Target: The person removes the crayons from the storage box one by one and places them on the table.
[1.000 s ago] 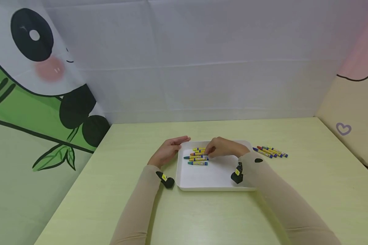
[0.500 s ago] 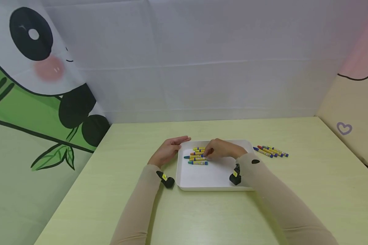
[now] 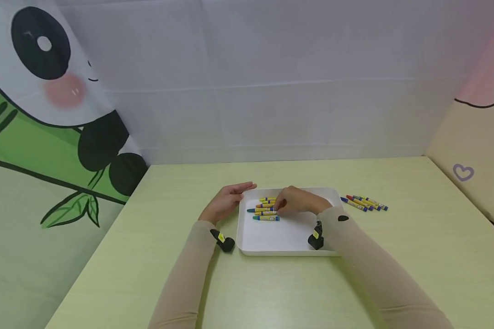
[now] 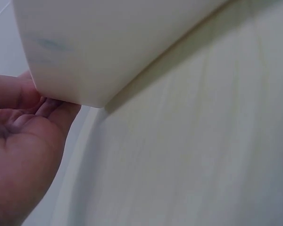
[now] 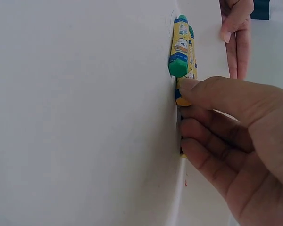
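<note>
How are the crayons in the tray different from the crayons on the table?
The tray crayons lie inside the tray; the table crayons lie on the table, to its right. The tray crayons lie nearly straight across; the table crayons slant. The right hand touches the tray crayons, but no hand touches the table crayons. Both have yellow wrappers with blue bands.

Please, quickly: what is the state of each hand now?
Left hand: touching the tray; whether gripping, cannot tell.
Right hand: closed, pinching a crayon.
</note>
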The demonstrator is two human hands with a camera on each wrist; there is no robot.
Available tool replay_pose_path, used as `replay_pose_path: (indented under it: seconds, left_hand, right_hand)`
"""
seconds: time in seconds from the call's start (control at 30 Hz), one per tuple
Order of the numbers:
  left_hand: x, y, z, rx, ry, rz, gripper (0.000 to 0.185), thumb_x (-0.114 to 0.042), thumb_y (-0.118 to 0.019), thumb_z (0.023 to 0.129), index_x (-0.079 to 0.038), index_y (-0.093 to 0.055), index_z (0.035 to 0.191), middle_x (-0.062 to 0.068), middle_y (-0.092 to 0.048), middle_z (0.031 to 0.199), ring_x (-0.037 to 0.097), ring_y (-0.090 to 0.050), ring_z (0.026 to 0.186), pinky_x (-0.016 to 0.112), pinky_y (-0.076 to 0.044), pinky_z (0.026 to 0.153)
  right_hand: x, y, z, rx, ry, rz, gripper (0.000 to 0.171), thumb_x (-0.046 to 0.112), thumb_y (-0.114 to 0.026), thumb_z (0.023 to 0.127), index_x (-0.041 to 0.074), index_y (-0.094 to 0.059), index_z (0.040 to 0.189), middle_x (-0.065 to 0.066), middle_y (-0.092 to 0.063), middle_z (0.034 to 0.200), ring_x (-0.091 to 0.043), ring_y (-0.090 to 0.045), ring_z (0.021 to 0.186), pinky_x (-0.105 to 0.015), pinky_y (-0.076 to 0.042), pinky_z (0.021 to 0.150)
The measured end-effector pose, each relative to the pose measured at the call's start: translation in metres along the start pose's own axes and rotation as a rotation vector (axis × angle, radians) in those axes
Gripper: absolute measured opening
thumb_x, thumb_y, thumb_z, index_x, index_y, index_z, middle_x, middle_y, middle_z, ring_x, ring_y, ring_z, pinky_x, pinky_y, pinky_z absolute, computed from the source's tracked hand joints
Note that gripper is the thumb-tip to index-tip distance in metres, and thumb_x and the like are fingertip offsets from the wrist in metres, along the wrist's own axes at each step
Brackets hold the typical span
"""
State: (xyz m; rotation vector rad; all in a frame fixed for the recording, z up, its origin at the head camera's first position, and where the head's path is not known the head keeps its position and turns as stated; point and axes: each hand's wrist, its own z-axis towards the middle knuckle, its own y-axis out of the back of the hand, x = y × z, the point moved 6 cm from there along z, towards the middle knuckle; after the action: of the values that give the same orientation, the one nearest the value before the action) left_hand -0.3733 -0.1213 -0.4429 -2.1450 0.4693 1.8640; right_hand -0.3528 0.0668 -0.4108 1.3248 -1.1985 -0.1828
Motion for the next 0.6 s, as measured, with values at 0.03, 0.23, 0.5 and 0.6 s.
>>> replay_pose_path:
  seconds: [0.03, 0.23, 0.5, 0.6]
  left_hand:
    - [0.0, 0.0, 0.0, 0.0, -0.001, -0.003, 0.05, 0.01, -0.034, 0.097, -0.004, -0.044, 0.143, 0.009, -0.045, 0.149, 0.022, -0.034, 0.142, 0.04, -0.028, 0.117]
    - [0.0, -0.001, 0.0, 0.001, -0.015, -0.007, 0.049, 0.01, -0.033, 0.097, -0.003, -0.043, 0.144, 0.012, -0.043, 0.149, 0.023, -0.033, 0.142, 0.04, -0.027, 0.117]
    - [0.0, -0.001, 0.0, -0.002, -0.007, -0.001, 0.05, 0.009, -0.032, 0.097, -0.003, -0.042, 0.144, 0.011, -0.042, 0.15, 0.023, -0.032, 0.143, 0.041, -0.027, 0.117]
    - [-0.001, -0.001, -0.001, -0.003, -0.004, 0.007, 0.05, 0.009, -0.032, 0.097, -0.003, -0.042, 0.144, 0.011, -0.042, 0.15, 0.024, -0.032, 0.143, 0.041, -0.027, 0.117]
  right_hand:
    - [0.001, 0.0, 0.0, -0.002, 0.003, -0.004, 0.011, 0.011, -0.07, 0.087, 0.011, -0.076, 0.096, 0.0, -0.069, 0.095, -0.011, -0.056, 0.083, -0.025, -0.051, 0.079]
    - [0.002, 0.004, -0.003, -0.01, 0.012, -0.014, 0.011, 0.011, -0.07, 0.086, 0.011, -0.075, 0.096, 0.0, -0.069, 0.094, -0.011, -0.056, 0.081, -0.024, -0.051, 0.077]
    - [0.0, 0.006, -0.008, -0.019, 0.02, 0.009, 0.011, 0.012, -0.071, 0.086, 0.011, -0.075, 0.096, 0.0, -0.069, 0.093, -0.01, -0.055, 0.079, -0.021, -0.05, 0.073]
    - [0.0, 0.009, -0.011, -0.03, 0.029, 0.018, 0.011, 0.012, -0.071, 0.086, 0.011, -0.075, 0.096, 0.0, -0.07, 0.094, -0.01, -0.056, 0.079, -0.021, -0.05, 0.073]
